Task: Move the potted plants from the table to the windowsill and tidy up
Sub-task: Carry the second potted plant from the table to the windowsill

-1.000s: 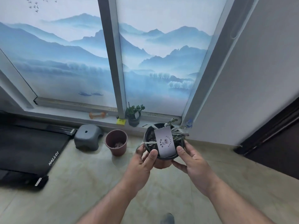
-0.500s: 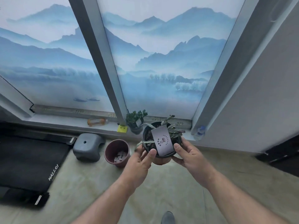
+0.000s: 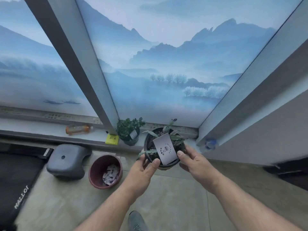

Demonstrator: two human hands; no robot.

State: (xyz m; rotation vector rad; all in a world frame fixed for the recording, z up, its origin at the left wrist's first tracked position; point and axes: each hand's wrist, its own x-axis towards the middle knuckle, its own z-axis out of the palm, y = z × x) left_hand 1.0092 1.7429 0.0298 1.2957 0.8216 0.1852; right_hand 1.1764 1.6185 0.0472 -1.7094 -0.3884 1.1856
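1. Both hands hold one black plant pot (image 3: 164, 160) between them, in the air just in front of the windowsill (image 3: 50, 129), near its right end.
2. Left hand (image 3: 144, 170) grips the pot's left side; thumb lies on the near rim, fingers (image 3: 141, 161) curl round the side and underneath.
3. Right hand (image 3: 195, 161) grips the right side; thumb tip presses the rim beside the tag, the other fingers wrap below the pot.
4. The pot sits between the two thumbs, upright, maybe slightly tilted toward the camera.
5. A white tag (image 3: 165, 148) with a small printed mark stands in the soil, leaning toward the camera; long, flat green leaves (image 3: 173, 135) spread around it.
6. A second small potted plant (image 3: 129, 130) already stands on the windowsill, just left of the held pot, next to the window post (image 3: 93, 90).
7. A yellow box (image 3: 112, 139) sits at the sill edge by that plant; an orange bottle (image 3: 78, 129) lies on its side further left.
8. On the floor (image 3: 166, 197): a brown pot (image 3: 105, 171) with paper scraps inside, a grey stool (image 3: 68, 161) left of it, a black treadmill (image 3: 16, 177) at far left.
9. A clear bottle (image 3: 209, 145) lies in the right corner of the sill.
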